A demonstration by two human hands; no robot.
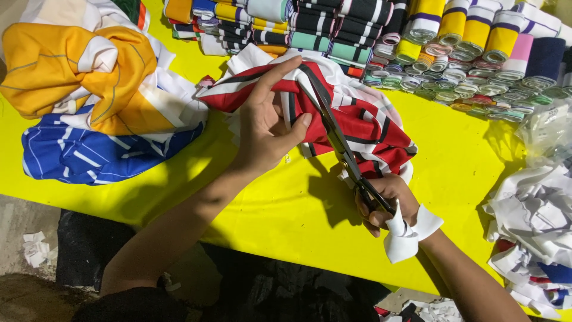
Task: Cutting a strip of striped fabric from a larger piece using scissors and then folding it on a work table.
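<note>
My left hand (266, 122) grips a bundle of red, white and black striped fabric (363, 122) lying on the yellow table (286, 209), with the forefinger stretched along its top edge. My right hand (387, 203) holds long black scissors (336, 134) by the handles, which are wrapped in white cloth (405, 235). The blades lie open over the red fabric, pointing away from me, close to my left thumb.
An orange, white and blue fabric pile (89, 95) lies at the left. Rows of folded striped knit strips (417, 42) line the far edge. White fabric scraps (533, 220) heap at the right. Dark floor with scraps (36, 247) shows below the table's near edge.
</note>
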